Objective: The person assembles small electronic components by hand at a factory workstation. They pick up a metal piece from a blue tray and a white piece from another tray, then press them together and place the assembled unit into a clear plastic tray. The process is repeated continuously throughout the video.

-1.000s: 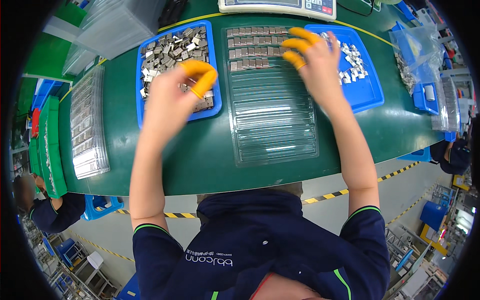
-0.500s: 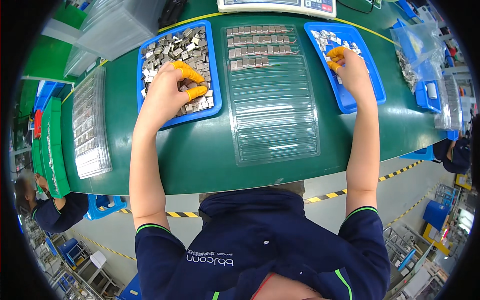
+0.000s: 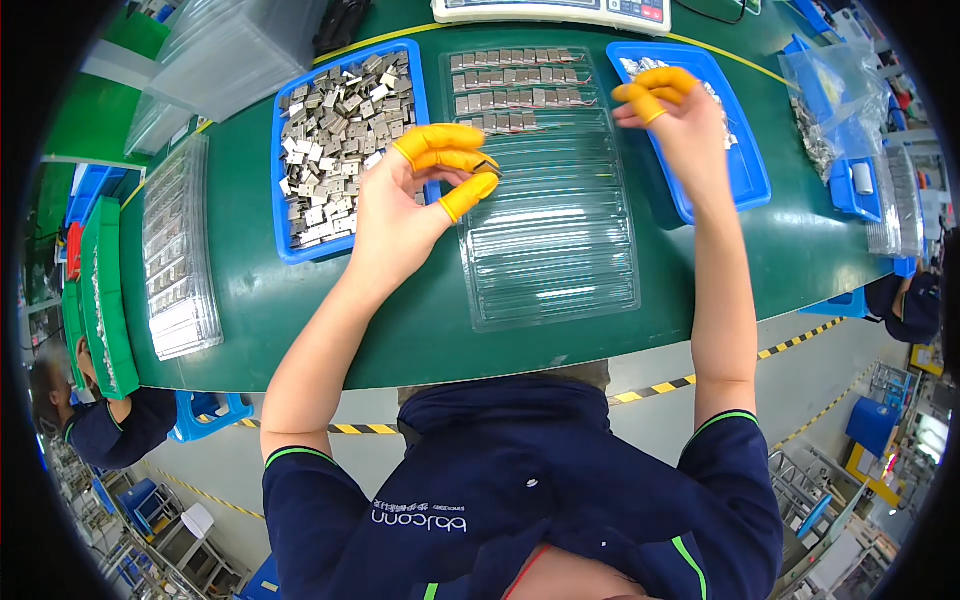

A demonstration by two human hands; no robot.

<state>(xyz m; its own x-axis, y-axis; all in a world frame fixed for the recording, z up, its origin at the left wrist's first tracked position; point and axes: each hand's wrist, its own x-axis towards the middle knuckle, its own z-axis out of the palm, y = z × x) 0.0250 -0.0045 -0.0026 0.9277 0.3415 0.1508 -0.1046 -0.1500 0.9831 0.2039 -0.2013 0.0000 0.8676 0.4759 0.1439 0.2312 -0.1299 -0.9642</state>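
Note:
My left hand (image 3: 415,195), in yellow finger cots, pinches a small metal piece (image 3: 487,167) between thumb and fingers. It hovers between the left blue tray (image 3: 283,235), heaped with small silver metal blocks (image 3: 345,120), and the ribbed clear plastic tray (image 3: 550,255). Rows of metal blocks with thin wires (image 3: 525,99) lie in that tray's far grooves. My right hand (image 3: 675,115), also in finger cots, is over the inner edge of the right blue tray (image 3: 745,185), its fingers drawn together. Whatever they hold is too small to make out. Small white parts (image 3: 725,115) lie in this tray.
A scale (image 3: 555,12) stands at the far edge. At the left are a filled clear tray (image 3: 180,250) and a green bin (image 3: 108,300), with another person's hand (image 3: 85,360) beside it. At the right lie a plastic bag (image 3: 845,90) and a small blue box (image 3: 855,190).
My left hand has left the tray of metal blocks and moved right with a metal piece in its fingertips. My right hand has lifted from the white parts and shifted left.

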